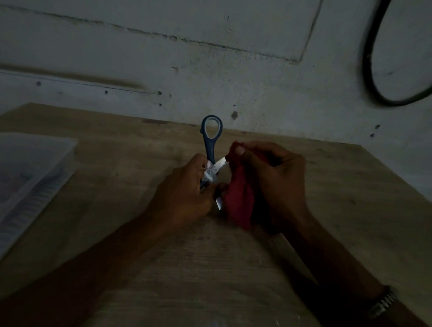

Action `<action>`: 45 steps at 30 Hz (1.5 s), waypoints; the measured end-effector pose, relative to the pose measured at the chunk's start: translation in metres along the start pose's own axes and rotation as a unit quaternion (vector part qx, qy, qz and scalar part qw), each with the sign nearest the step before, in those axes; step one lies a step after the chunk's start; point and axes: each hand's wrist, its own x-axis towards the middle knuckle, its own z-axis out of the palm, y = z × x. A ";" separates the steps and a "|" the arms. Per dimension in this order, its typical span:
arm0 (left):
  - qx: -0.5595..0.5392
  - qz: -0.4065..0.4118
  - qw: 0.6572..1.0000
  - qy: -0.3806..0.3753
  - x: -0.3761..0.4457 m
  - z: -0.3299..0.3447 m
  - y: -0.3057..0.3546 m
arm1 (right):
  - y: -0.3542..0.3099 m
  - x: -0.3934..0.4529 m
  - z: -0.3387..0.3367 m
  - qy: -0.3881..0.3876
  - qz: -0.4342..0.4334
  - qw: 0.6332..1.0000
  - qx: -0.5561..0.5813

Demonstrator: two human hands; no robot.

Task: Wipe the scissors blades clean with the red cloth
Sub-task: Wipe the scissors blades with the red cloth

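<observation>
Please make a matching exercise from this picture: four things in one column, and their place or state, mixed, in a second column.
1. scissors
2. red cloth
3. clear plastic box
4. wristwatch

a. on the right wrist
b. on the table, far left
c. held open by the left hand
d. bunched in the right hand

Pairs: 1-c, 2-d, 3-b, 4-a

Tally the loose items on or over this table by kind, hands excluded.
Scissors: 1, gripped by the left hand
Red cloth: 1, gripped by the right hand
Clear plastic box: 1, at the table's left edge
Total: 3
</observation>
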 end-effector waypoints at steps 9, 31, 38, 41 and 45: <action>-0.027 0.026 0.999 -0.010 0.000 -0.003 0.001 | 0.009 -0.003 0.014 -0.031 0.016 0.999 -0.008; 0.021 0.029 0.999 0.006 -0.002 -0.003 0.000 | 0.004 -0.016 0.021 -0.094 -0.159 0.956 -0.228; -0.024 0.049 0.998 0.006 -0.002 -0.001 0.000 | 0.006 -0.005 0.013 -0.052 -0.062 0.991 -0.104; -0.022 0.056 0.998 0.009 -0.001 0.000 0.000 | 0.004 0.003 0.007 -0.013 -0.031 0.998 -0.046; 0.015 0.036 0.999 0.010 0.000 -0.001 0.005 | 0.000 0.019 -0.015 0.086 -0.009 0.995 -0.044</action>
